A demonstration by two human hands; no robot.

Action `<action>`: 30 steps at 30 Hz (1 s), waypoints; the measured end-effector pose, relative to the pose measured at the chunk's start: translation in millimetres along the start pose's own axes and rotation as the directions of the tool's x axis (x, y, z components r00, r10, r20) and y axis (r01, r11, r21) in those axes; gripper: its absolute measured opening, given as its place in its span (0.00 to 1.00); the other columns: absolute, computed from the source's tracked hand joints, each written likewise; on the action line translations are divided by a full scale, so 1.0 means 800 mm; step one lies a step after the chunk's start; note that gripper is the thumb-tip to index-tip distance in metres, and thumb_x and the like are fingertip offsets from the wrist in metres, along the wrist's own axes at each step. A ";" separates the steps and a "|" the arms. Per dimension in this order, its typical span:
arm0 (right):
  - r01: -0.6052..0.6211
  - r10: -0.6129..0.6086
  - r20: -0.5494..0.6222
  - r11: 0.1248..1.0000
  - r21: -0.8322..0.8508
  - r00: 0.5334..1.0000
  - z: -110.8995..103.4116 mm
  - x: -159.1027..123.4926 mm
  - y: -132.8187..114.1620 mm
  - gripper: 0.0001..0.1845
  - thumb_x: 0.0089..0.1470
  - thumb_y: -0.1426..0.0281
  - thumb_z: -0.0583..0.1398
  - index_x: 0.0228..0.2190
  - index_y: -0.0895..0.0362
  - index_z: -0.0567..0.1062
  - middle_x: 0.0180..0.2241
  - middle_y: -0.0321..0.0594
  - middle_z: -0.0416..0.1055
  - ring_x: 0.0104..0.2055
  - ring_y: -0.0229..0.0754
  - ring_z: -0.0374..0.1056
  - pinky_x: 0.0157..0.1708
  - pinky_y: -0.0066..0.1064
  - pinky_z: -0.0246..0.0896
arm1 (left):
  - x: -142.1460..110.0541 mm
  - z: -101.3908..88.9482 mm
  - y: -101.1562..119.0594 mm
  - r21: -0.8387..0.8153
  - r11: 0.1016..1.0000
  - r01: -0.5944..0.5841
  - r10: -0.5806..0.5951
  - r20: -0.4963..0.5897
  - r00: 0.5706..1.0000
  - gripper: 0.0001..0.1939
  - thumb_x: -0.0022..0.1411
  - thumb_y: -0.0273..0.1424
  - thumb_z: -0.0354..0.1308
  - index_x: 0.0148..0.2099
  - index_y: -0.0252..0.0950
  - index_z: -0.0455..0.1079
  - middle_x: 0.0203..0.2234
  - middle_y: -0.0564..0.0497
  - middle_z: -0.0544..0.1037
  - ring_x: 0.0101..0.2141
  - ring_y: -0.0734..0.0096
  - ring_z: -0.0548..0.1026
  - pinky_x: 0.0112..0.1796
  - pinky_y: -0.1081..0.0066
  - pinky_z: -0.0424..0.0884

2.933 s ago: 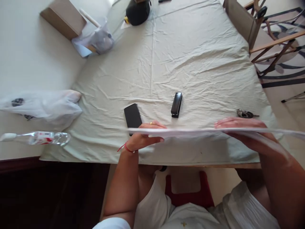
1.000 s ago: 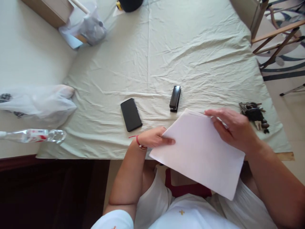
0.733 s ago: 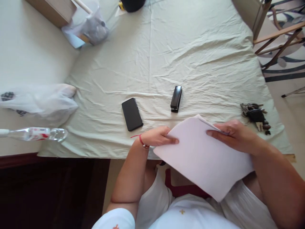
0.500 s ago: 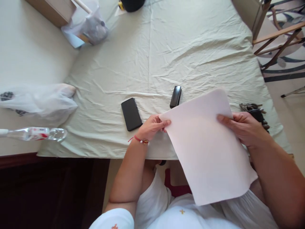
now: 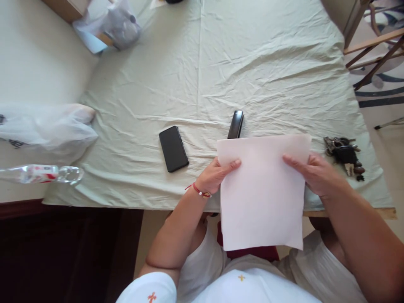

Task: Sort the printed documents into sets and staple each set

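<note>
White paper (image 5: 261,202), perhaps more than one sheet, is held up over the table's near edge and my lap. My left hand (image 5: 217,174) grips its left side, thumb on top and fingers hidden behind. On the right side my right hand (image 5: 317,172) pinches it the same way. Just beyond the paper's far edge lies a black stapler-like object (image 5: 236,124), its near end covered by the paper. A black phone (image 5: 173,149) rests on the cloth left of my left hand. To the right of my right hand sits a bunch of keys (image 5: 344,153).
A wrinkled pale green cloth (image 5: 142,92) covers the table. Along the left are a white plastic bag (image 5: 47,132), a clear bottle (image 5: 41,174) lying on its side, and another filled plastic bag (image 5: 121,27). A wooden-armed chair (image 5: 372,46) stands at the far right.
Both hands have turned the tilted paper nearly straight and shifted it slightly left. It now covers the black object's near end, and the keys show more fully.
</note>
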State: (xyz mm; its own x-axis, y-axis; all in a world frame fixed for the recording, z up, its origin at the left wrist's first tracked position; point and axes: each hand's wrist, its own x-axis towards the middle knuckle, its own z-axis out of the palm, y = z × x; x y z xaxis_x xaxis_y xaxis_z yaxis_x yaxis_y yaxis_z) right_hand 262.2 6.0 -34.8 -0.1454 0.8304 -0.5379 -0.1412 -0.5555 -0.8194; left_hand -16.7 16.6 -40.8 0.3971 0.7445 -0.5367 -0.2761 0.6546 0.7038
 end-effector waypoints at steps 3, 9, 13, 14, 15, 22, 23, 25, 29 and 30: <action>0.130 -0.112 -0.183 0.988 0.084 0.977 0.008 0.006 -0.005 0.19 0.48 0.52 0.74 0.30 0.52 0.79 0.24 0.32 0.78 0.21 0.38 0.72 0.19 0.26 0.68 | 0.000 0.003 0.000 0.046 0.999 0.017 -0.018 0.026 1.000 0.29 0.55 0.41 0.77 0.54 0.31 0.77 0.48 0.40 0.82 0.42 0.65 0.81 0.42 0.69 0.79; 0.030 -0.006 -0.155 0.987 0.158 0.988 0.021 0.007 -0.009 0.19 0.49 0.51 0.73 0.29 0.52 0.79 0.25 0.38 0.80 0.21 0.43 0.74 0.20 0.31 0.71 | 0.002 0.005 -0.001 0.058 0.998 -0.032 0.027 0.081 0.996 0.23 0.59 0.40 0.74 0.52 0.33 0.79 0.47 0.42 0.82 0.42 0.66 0.81 0.43 0.68 0.80; 0.067 -0.038 -0.166 0.982 0.175 0.985 0.014 0.010 -0.010 0.19 0.44 0.56 0.76 0.34 0.52 0.81 0.30 0.38 0.83 0.26 0.44 0.77 0.25 0.32 0.74 | 0.006 0.005 0.002 -0.047 0.997 -0.065 0.064 -0.015 0.998 0.21 0.56 0.38 0.76 0.49 0.32 0.81 0.43 0.42 0.83 0.40 0.66 0.82 0.42 0.69 0.81; 0.077 -0.049 -0.169 0.983 0.166 0.984 0.012 0.011 -0.009 0.20 0.44 0.58 0.76 0.37 0.52 0.81 0.32 0.38 0.83 0.28 0.45 0.79 0.26 0.33 0.75 | 0.007 0.005 0.003 -0.064 0.995 -0.074 0.071 -0.044 0.997 0.22 0.55 0.38 0.77 0.48 0.31 0.81 0.43 0.42 0.83 0.39 0.66 0.82 0.41 0.69 0.81; 0.087 -0.059 -0.175 0.984 0.156 0.983 0.010 0.012 -0.009 0.20 0.45 0.59 0.76 0.39 0.51 0.82 0.34 0.38 0.84 0.30 0.45 0.80 0.28 0.33 0.76 | 0.007 0.005 0.004 -0.075 0.993 -0.086 0.081 -0.073 0.994 0.22 0.54 0.38 0.77 0.47 0.31 0.81 0.42 0.42 0.83 0.39 0.66 0.82 0.41 0.69 0.81; 0.176 -0.135 -0.256 0.974 0.145 0.957 0.018 0.026 0.000 0.12 0.51 0.61 0.72 0.38 0.49 0.82 0.36 0.38 0.84 0.40 0.49 0.81 0.36 0.37 0.80 | 0.005 0.005 0.008 -0.038 0.989 -0.140 0.133 -0.144 0.981 0.24 0.52 0.40 0.78 0.46 0.29 0.81 0.44 0.39 0.83 0.39 0.62 0.82 0.40 0.67 0.81; 0.193 -0.146 -0.280 0.970 0.147 0.949 0.020 0.028 0.001 0.11 0.51 0.62 0.72 0.37 0.49 0.82 0.36 0.37 0.84 0.40 0.48 0.81 0.36 0.36 0.80 | 0.005 0.004 0.008 -0.029 0.988 -0.151 0.145 -0.143 0.979 0.24 0.52 0.39 0.78 0.47 0.29 0.81 0.45 0.39 0.83 0.39 0.62 0.82 0.40 0.67 0.81; 0.230 -0.171 -0.325 0.961 0.154 0.930 0.024 0.031 0.002 0.09 0.52 0.63 0.72 0.37 0.49 0.82 0.36 0.37 0.84 0.40 0.46 0.81 0.36 0.34 0.79 | 0.005 0.003 0.008 -0.022 0.984 -0.178 0.173 -0.155 0.973 0.24 0.52 0.39 0.78 0.46 0.29 0.80 0.43 0.39 0.83 0.38 0.63 0.82 0.40 0.67 0.81; 0.198 -0.154 -0.253 0.967 0.159 0.955 0.030 0.031 0.001 0.13 0.53 0.59 0.71 0.40 0.50 0.82 0.35 0.37 0.84 0.40 0.47 0.82 0.36 0.36 0.79 | 0.006 0.002 0.009 -0.022 0.984 -0.175 0.168 -0.184 0.969 0.25 0.49 0.39 0.79 0.44 0.29 0.80 0.41 0.40 0.83 0.36 0.64 0.82 0.38 0.68 0.80; 0.181 -0.147 -0.212 0.972 0.151 0.966 0.031 0.030 0.000 0.15 0.53 0.59 0.71 0.41 0.51 0.82 0.35 0.38 0.83 0.40 0.48 0.82 0.36 0.36 0.79 | 0.006 0.002 0.010 -0.023 0.986 -0.163 0.157 -0.184 0.970 0.26 0.48 0.39 0.80 0.44 0.29 0.80 0.40 0.40 0.83 0.36 0.64 0.82 0.38 0.69 0.80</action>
State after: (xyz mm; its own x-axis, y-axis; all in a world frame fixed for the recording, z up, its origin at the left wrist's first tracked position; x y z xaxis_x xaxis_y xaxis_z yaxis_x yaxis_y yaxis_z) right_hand 234.1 24.7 -42.9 0.0883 0.8931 -0.4410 -0.3119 -0.3957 -0.8638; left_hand -15.4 25.1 -37.0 0.1810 0.8491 -0.4963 -0.3570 0.5269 0.7713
